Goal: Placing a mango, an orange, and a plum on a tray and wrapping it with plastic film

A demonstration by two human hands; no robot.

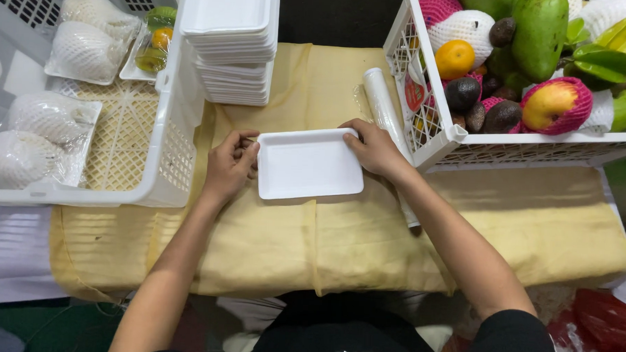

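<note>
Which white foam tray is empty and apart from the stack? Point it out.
The single white foam tray on the yellow cloth, held between both hands; others are stacked or filled.

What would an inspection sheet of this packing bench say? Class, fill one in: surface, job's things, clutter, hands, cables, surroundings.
Surface: yellow cloth covers the bench, creased.
Job's things: empty white foam tray lies flat on the cloth; tray stack behind it.
Clutter: roll of clear film beside the fruit crate.
Hands: left hand touches the tray's left edge; right hand grips its top right corner.
Cables: nothing seen.
Surroundings: white crate of mixed fruit at right; white basket with wrapped, netted fruit on trays at left.
</note>
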